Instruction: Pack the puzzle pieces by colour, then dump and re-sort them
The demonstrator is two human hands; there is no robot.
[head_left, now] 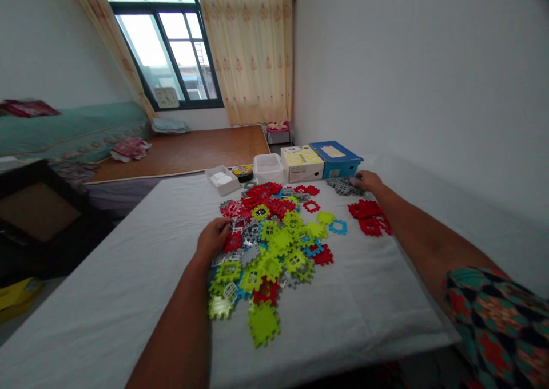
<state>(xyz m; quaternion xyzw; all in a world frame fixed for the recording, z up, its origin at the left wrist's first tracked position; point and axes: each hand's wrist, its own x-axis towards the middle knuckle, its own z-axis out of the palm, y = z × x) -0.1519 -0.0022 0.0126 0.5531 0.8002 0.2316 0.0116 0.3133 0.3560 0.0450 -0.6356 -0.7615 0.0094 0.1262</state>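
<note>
A heap of flat toothed plastic pieces [281,241] in green, red, grey and blue covers the middle of the table. At the heap's left edge is my left hand [213,237], its fingers bent around the border of some grey and red pieces; what they hold, if anything, is hidden. My right hand [368,182] reaches to the back right, fingers pressed together at a small pile of grey pieces [343,186], on a grey piece at its right end. Nearer me, beside my right forearm, lies a separate pile of red pieces [369,217].
Along the table's back stand a white tray [223,181], a round black and yellow tin [242,173], a clear plastic tub [269,167], a yellow box [302,163] and a blue box [335,159]. A white cloth [141,274] covers the table. A wall rises at the right.
</note>
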